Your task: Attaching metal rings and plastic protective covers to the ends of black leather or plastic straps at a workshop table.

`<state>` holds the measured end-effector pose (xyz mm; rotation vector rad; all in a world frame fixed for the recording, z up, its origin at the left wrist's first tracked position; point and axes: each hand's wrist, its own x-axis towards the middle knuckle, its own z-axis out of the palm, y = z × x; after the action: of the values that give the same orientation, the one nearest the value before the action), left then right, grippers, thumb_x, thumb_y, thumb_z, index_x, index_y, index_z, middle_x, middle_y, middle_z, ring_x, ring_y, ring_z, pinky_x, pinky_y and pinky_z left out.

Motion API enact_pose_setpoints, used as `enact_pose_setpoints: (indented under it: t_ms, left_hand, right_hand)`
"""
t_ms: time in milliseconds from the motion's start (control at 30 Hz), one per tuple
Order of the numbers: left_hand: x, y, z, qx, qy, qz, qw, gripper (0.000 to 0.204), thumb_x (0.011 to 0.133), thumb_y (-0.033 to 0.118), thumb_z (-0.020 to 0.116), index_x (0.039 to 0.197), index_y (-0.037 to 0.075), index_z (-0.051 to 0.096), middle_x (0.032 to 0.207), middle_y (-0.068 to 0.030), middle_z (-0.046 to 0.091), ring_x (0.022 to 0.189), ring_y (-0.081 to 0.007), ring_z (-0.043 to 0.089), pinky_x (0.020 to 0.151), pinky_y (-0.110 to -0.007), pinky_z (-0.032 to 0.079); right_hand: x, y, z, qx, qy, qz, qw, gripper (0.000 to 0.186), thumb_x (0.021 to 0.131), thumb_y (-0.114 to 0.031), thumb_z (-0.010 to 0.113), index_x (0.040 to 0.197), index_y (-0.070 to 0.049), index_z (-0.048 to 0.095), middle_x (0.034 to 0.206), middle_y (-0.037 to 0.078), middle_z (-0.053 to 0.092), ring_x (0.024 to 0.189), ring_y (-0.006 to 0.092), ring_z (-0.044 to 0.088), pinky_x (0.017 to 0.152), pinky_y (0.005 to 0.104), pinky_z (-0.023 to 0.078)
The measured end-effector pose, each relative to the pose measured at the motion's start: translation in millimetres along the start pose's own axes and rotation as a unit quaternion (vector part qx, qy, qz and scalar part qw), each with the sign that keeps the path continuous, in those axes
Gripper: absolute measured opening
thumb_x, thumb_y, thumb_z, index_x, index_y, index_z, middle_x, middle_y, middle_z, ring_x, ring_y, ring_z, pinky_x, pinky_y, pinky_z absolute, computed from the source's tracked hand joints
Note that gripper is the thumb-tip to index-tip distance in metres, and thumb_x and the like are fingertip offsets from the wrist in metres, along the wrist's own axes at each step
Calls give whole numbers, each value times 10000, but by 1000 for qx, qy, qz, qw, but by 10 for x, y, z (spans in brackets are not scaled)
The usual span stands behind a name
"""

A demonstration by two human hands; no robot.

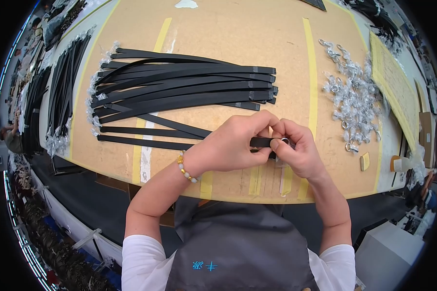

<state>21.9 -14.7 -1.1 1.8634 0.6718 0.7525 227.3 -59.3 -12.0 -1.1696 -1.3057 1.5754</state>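
Observation:
Both my hands meet over the near part of the table, around the end of a black strap (261,142). My left hand (235,140), with a beaded bracelet at the wrist, is closed on the strap. Pinched between the thumb and fingers of my right hand (298,149) are the strap's end and a silver metal ring (285,141), mostly covered by the fingers. To the left lies a pile of flat black straps (189,92), their far-left ends wrapped in clear plastic. On the right is a heap of silver metal clasps (352,97) in clear plastic wrapping.
More bundles of black straps (68,77) hang along the table's left side. A yellow sheet-like board (393,87) lies at the right edge. Near it are a small yellow block (364,161) and a small bottle (399,164). Yellow tape strips (310,72) cross the tabletop.

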Motion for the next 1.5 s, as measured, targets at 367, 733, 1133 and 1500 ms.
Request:
enact_pose_setpoints:
  t_ms: [367,733,1133,1500]
  left_hand:
    - [-19,48,-131,-184,-39,-77,979,360,797,-62,643,1152,-40,588,828,24,564,727,-6,499,591,-176,378]
    - [0,-60,-74,-37,-75,-75,994,136,882,103,662,850,-26,637,684,-49,593,630,-79,490,557,-268,406]
    - [-25,-96,25,-56,-55,-70,994,168,906,108,650,820,-16,577,653,-32,515,611,-71,422,534,-271,356]
    - [211,-273,-192,324,106,82,937,209,807,108,788,965,31,676,957,-84,630,943,-289,556,842,-383,482]
  right_hand:
    - [-17,-138,-226,120,-119,83,982,183,973,-181,715,1001,-30,616,748,-35,574,640,9,469,548,199,357]
    - [-3,-115,-197,-91,-84,-13,992,184,973,-188,709,937,-21,641,718,-66,539,656,9,419,555,213,331]
    - [-15,-121,-201,-61,-83,6,995,198,981,-204,699,966,-15,642,739,-58,548,679,21,438,573,224,360]
    - [76,-70,-1251,-383,415,-42,824,220,935,-256,718,1020,-52,717,893,63,727,816,174,666,723,306,523]
